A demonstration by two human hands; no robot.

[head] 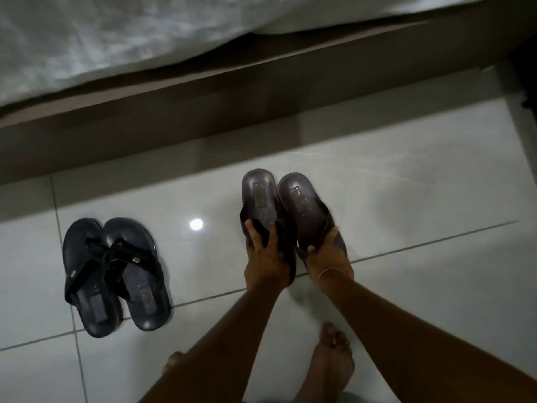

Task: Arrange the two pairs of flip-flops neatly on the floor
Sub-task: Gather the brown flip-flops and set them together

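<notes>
One pair of dark flip-flops (pixel 116 274) lies side by side on the white tiled floor at the left, heels toward me. To the right, my left hand (pixel 263 257) grips the strap end of a second dark flip-flop (pixel 259 196). My right hand (pixel 328 254) holds its partner (pixel 299 199) the same way. These two flip-flops sit next to each other, heels pointing away toward the bed. Their toe ends are hidden under my hands. I cannot tell whether they rest on the floor or hang just above it.
A brown bed base (pixel 261 97) runs across the back, with a white sheet (pixel 116 39) hanging over it. My bare feet (pixel 331 362) stand on the glossy tiles (pixel 421 286) below my arms. A light reflection (pixel 196 224) shines between the two pairs.
</notes>
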